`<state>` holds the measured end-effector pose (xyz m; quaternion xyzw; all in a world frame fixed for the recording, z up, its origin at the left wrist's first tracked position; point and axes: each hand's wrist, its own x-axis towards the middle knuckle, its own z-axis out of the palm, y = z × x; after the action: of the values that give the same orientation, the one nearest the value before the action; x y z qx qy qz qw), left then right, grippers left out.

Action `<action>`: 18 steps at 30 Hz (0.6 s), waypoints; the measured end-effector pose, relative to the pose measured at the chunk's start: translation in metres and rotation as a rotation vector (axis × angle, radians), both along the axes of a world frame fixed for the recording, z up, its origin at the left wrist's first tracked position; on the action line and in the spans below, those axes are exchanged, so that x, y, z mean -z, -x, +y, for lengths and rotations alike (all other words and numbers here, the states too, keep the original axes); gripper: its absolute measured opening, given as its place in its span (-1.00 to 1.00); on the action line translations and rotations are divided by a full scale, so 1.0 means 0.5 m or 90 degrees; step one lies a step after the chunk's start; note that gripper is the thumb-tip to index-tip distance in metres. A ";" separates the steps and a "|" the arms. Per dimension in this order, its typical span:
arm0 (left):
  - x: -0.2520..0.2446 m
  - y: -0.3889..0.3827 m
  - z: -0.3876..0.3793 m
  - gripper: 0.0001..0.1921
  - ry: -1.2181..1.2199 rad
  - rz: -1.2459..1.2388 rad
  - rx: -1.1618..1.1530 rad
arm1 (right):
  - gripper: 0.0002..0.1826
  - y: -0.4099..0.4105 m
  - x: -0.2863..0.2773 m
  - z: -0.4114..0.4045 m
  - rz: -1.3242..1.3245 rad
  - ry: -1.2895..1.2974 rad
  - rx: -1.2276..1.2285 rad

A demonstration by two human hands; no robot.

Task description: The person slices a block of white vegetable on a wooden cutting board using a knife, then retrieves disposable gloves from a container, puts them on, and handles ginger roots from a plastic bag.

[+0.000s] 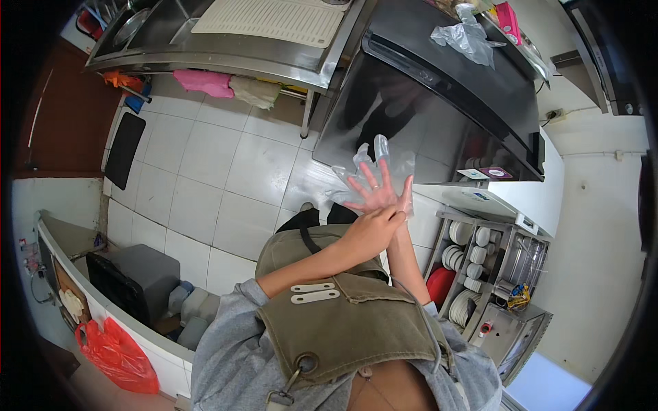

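My right hand [383,192] is held out with its fingers spread and palm showing, inside a clear disposable plastic glove [381,149]. Loose glove tips stick out past some of the fingers, and the thin film spreads wide around the hand. With bent fingers, my left hand [378,226] pinches the glove near the base of the right thumb and the wrist. Both hands are in front of the olive canvas apron [354,329] that I wear, over the tiled floor [257,159].
A black glossy appliance [406,118] stands just beyond my hands, with a crumpled clear plastic bag [468,38] on top. A stainless steel sink counter [216,59] is ahead left. Right is a metal dish rack [483,293]; left, a red plastic bag [121,354] hangs by a low wall.
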<state>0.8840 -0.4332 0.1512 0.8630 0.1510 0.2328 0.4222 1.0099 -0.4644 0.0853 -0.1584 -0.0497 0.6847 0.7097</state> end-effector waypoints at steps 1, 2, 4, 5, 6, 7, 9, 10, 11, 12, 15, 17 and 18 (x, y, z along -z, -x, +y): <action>-0.001 0.000 -0.003 -0.83 0.002 0.009 0.000 | -0.09 -0.002 -0.002 -0.004 0.018 0.037 0.038; -0.001 0.001 -0.004 -0.83 0.004 0.019 -0.002 | -0.08 -0.005 -0.002 -0.005 0.039 0.043 0.054; -0.005 0.000 -0.008 -0.83 0.009 -0.013 0.005 | -0.07 -0.016 -0.002 -0.011 0.080 0.054 0.088; -0.007 -0.001 -0.011 -0.83 0.012 -0.029 0.013 | -0.06 -0.027 0.015 -0.016 0.071 0.008 0.102; -0.015 -0.002 -0.010 -0.82 0.049 -0.036 0.030 | -0.06 -0.043 0.037 -0.020 0.061 -0.037 0.119; -0.027 -0.002 -0.007 -0.82 0.087 -0.042 0.048 | -0.05 -0.057 0.058 -0.028 0.051 -0.082 0.138; -0.038 -0.004 0.000 -0.80 0.132 -0.063 0.067 | -0.10 -0.029 -0.001 0.000 -0.211 0.160 0.225; -0.043 -0.008 0.000 -0.79 0.140 -0.079 0.077 | -0.13 -0.021 -0.025 0.006 -0.341 0.284 0.269; -0.046 -0.012 0.000 -0.79 0.149 -0.097 0.089 | -0.17 -0.028 -0.031 0.007 -0.277 0.193 0.252; -0.049 -0.014 -0.004 -0.79 0.145 -0.071 0.110 | -0.17 -0.034 -0.039 0.001 -0.196 0.172 0.223; -0.051 -0.015 -0.017 -0.80 0.118 -0.015 0.175 | -0.12 -0.052 -0.080 -0.017 0.007 0.060 0.134; -0.049 -0.017 -0.018 -0.81 0.082 -0.010 0.223 | -0.11 -0.061 -0.092 -0.027 -0.005 0.034 0.125; -0.049 -0.018 -0.023 -0.80 0.092 -0.008 0.233 | -0.10 -0.065 -0.096 -0.031 -0.012 0.020 0.119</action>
<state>0.8932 -0.4445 0.1759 0.8420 0.0056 0.1460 0.5193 1.0423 -0.4800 0.1332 -0.1800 -0.0302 0.6146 0.7674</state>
